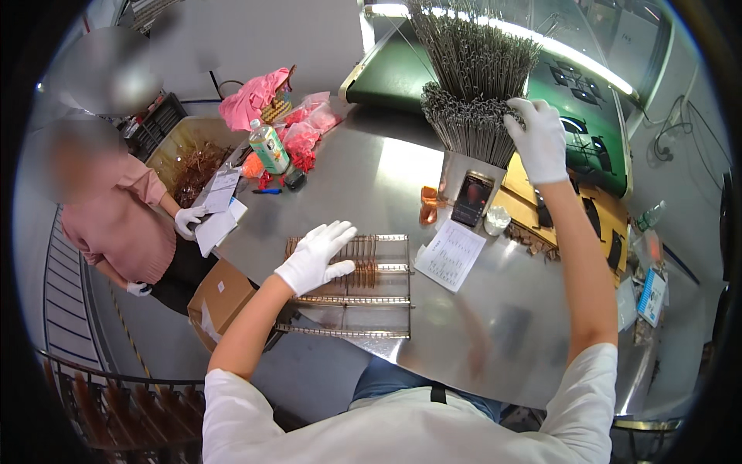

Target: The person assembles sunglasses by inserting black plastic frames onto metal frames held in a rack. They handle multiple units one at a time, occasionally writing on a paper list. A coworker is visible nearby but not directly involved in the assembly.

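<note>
My left hand [315, 257], in a white glove, lies flat with fingers stretched over a metal rack [408, 295]. Beneath and beside it, a row of thin copper-coloured bent pieces [366, 263] stands across the rack's bars; the palm hides part of them. Farther off to the right, my gloved right hand [539, 139] reaches to the edge of a tall, dense bundle of thin dark metal rods [473, 116] with looped ends. Its fingers are curved, with thumb and forefinger apart at the rods. Whether it touches a single rod is too small to tell.
A phone [472, 199], a printed sheet [450, 254], a white roll [497, 220] and copper-coloured pieces [428, 205] lie mid-table. A bottle [269, 147] stands at far left. A co-worker [131, 209] holds papers at left. Behind the rods runs a green conveyor [390, 77]. Cardboard [610, 224] lies right.
</note>
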Tool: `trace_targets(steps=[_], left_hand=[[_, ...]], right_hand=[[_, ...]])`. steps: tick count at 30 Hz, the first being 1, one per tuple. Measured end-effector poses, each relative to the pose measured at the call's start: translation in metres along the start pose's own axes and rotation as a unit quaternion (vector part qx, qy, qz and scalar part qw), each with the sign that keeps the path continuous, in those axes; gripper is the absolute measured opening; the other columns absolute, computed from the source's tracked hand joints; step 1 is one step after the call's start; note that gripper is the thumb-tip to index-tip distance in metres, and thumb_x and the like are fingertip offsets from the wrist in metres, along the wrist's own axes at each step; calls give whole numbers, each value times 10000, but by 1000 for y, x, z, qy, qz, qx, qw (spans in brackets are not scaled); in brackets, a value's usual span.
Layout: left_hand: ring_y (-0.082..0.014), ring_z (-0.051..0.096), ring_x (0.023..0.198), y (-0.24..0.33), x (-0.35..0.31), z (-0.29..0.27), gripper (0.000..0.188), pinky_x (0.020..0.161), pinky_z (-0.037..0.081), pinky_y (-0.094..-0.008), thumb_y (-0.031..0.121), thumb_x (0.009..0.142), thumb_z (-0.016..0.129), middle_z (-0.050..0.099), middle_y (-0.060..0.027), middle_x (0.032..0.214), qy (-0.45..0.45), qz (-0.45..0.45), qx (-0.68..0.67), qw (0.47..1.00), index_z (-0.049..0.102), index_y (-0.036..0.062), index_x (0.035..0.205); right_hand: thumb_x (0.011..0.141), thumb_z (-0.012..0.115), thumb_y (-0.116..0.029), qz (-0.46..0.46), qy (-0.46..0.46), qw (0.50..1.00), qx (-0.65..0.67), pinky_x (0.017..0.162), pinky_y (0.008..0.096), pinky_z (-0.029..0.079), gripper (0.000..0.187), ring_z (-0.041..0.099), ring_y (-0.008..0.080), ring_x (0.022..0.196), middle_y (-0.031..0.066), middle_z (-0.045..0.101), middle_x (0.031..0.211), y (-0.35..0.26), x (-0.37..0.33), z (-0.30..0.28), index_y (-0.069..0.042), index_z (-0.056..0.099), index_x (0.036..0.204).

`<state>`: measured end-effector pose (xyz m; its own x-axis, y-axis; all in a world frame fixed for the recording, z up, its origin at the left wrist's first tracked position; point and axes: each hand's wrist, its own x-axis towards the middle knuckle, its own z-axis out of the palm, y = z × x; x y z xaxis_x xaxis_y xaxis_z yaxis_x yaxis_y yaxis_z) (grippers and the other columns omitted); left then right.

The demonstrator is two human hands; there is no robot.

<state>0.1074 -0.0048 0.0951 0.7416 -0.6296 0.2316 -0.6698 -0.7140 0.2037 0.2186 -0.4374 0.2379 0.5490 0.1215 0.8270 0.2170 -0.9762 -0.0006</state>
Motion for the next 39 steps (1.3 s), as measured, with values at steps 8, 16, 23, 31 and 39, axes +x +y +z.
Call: trace_targets(steps=[8,16,23,31,39], left_hand=[[-375,591,1266,5,-68,-43,546,1122,440,-483,326,936,720,623,-170,1396,65,-85,-35,994,592,59,1395],[-364,629,1204,-4,-93,-54,459,1050,493,-446,258,916,742,666,-163,1330,125,-113,-56,984,653,54,1317],[-216,691,1011,-23,-92,-84,428,911,554,-320,125,909,746,702,-110,1239,286,-222,-115,925,668,84,1328],[-296,662,739,36,-15,-117,542,701,560,-399,314,935,674,682,-143,1049,428,46,45,902,549,151,1437],[-70,574,641,-118,-150,-23,205,553,458,-260,250,1093,528,642,-31,806,479,-423,-255,726,626,77,1143]], right_hand=[[831,775,-260,55,-256,964,-38,860,464,566,185,720,363,932,182,737,942,4,47,30,-92,783,908],[869,652,-225,45,-268,959,-81,891,503,562,252,711,431,977,273,723,989,1,65,37,-9,758,944],[1023,523,-146,24,69,975,212,743,461,541,172,708,335,797,209,705,911,-77,125,-58,-26,530,1146],[1004,588,-52,-391,-77,745,535,754,358,530,70,657,192,824,103,708,1002,-290,12,-112,-32,551,1060],[939,633,-41,-263,-277,775,504,1093,468,460,410,552,426,1306,238,577,1391,-299,-63,37,-7,540,1337]])
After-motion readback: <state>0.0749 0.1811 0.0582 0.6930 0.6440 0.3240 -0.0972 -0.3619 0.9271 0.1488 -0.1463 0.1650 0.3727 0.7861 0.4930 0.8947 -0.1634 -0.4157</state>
